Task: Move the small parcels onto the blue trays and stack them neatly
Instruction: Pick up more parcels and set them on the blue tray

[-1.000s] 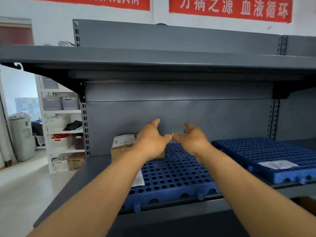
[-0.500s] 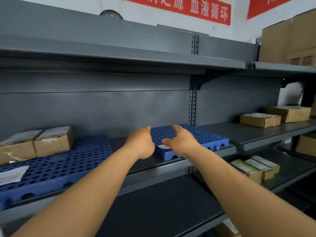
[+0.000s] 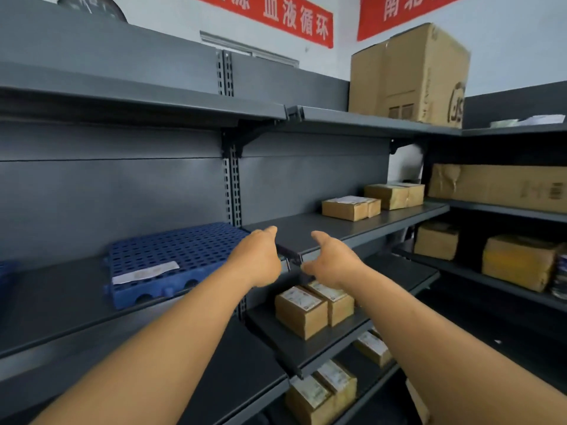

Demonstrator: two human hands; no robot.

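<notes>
hands: left [image 3: 256, 260], right [image 3: 333, 261] spread, empty | blue perforated plastic tray [image 3: 171, 259] at grey metal shelf [image 3: 61, 302] front edge (long axis front-to-back)

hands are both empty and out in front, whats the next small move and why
Probably reach further right to the nearest parcel on the bare grey shelf. Both the left hand and right hand are open and hold nothing, that parcel lies off any tray, and the blue tray to the left carries only a paper slip, so it has room.
</notes>
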